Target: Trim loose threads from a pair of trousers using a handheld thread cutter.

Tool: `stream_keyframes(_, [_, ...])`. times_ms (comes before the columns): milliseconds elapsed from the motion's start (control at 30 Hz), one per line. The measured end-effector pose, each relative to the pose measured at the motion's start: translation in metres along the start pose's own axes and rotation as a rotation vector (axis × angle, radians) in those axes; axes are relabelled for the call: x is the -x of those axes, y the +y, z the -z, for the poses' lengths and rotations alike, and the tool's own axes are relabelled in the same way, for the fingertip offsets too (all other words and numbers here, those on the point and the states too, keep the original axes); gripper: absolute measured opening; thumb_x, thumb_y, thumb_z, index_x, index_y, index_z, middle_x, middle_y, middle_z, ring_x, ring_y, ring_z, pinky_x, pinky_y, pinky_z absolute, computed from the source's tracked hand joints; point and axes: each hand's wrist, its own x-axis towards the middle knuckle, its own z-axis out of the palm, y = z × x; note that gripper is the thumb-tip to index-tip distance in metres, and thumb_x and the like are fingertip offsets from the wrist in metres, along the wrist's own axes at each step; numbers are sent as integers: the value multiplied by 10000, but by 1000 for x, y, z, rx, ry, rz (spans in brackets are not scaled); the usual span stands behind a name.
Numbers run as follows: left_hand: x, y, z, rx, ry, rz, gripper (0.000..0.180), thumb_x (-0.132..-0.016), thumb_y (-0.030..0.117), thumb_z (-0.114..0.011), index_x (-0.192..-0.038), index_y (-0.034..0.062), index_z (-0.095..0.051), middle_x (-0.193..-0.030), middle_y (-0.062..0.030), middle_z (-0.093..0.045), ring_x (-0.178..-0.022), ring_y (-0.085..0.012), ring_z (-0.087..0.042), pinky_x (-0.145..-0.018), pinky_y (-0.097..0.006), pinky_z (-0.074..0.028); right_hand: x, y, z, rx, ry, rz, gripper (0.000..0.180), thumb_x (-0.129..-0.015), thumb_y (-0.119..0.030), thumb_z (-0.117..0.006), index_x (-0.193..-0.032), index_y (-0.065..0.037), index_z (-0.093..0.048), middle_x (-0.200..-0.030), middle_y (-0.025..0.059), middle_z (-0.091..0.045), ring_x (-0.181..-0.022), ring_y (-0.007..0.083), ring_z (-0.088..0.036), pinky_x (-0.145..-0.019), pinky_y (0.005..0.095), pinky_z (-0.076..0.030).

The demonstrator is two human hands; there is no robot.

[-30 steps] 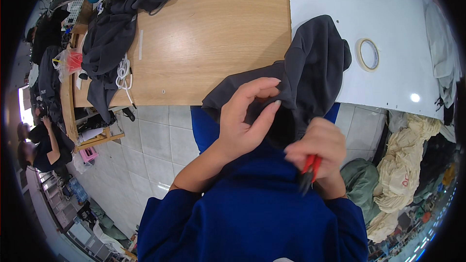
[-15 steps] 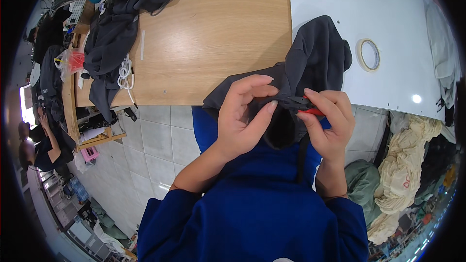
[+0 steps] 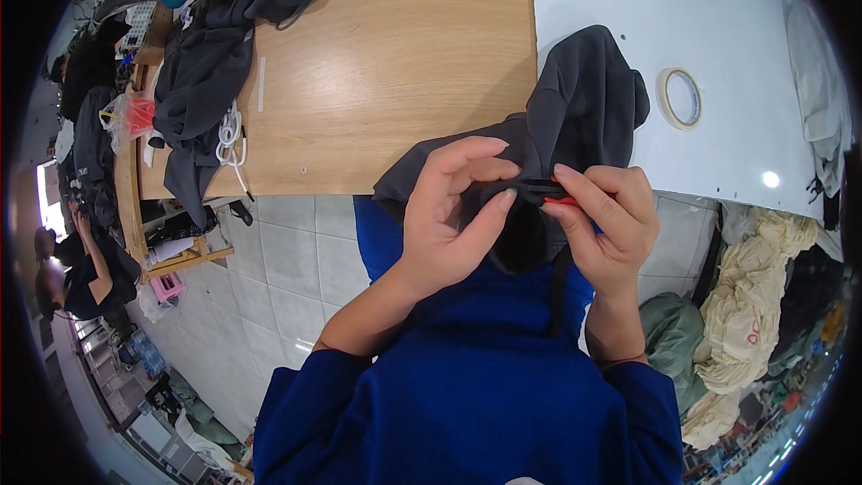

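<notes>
on the right, below the white surface (image 3: 718, 153), a cream cloth bundle (image 3: 741, 296) carries a red marking (image 3: 752, 334) in rounded strokes, on crumpled fabric that faces the camera. its shapes look like characters, standing out clearly against the pale cloth, and they sit in the bundle's lower half. on the far left, a dark garment (image 3: 90, 139) shows a small pale mark (image 3: 83, 171), too small and blurred to read. at the bottom edge, near the middle, a white patch (image 3: 523, 481) shows on the blue shirt (image 3: 467, 395), cut off by the frame; whether it is print cannot be told.
</notes>
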Motion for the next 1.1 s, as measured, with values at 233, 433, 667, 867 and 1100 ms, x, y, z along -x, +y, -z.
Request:
stream_keyframes(233, [-1,0,2,-9,-18,-11,469,-817,-119,-558,-1245,-6,-403,-1013,-122,-595,-955,-142,-590,-857,-251,-432,4,2,2,-132,28,-91,353,-624,-123,-800,-960,-62,-710,-758,29,-578,-653,153,-504,-585,250,-390])
stream_keyframes(433, [-1,-2,1,36,-13,22,475,-814,-126,-553,-1248,-6,-402,-1028,-106,-585,-974,-143,-583,-856,-247,-432,-1,-11,0,-521,5,-303,562,-622,-117,-815,-1140,-26,-616,-826,67,-578,-669,134,-519,-580,217,-407])
stream_keyframes(667, [0,3,1,28,42,62,460,-828,-107,-559,-1250,-5,-407,-1038,-101,-582,-968,-134,-570,-859,-234,-423,4,3,-7,-518,-162,130,341,-547,-333,-851,-599,-103,-605,-497,-8,-419,-452,158,-413,-430,275,-266])
stream_keyframes(867, [-2,-1,6,122,94,85,385,-863,-55,-572,-1226,-3,-456,-1017,-91,-594,-929,-114,-560,-833,-221,-421,8,-12,-17,-240,-144,-411,211,-686,-87,-776,-831,-32,-633,-651,58,-514,-546,198,-494,-507,278,-404])
stream_keyframes(1100, [-13,-3,33,-376,-162,51,136,-832,52,-653,-961,8,-661,-809,-62,-645,-711,-109,-581,-680,-221,-464,10,11,-9,-740,-133,-555,50,-836,-10,-589,-786,-16,-585,-896,72,-594,-768,122,-514,-646,232,-390])
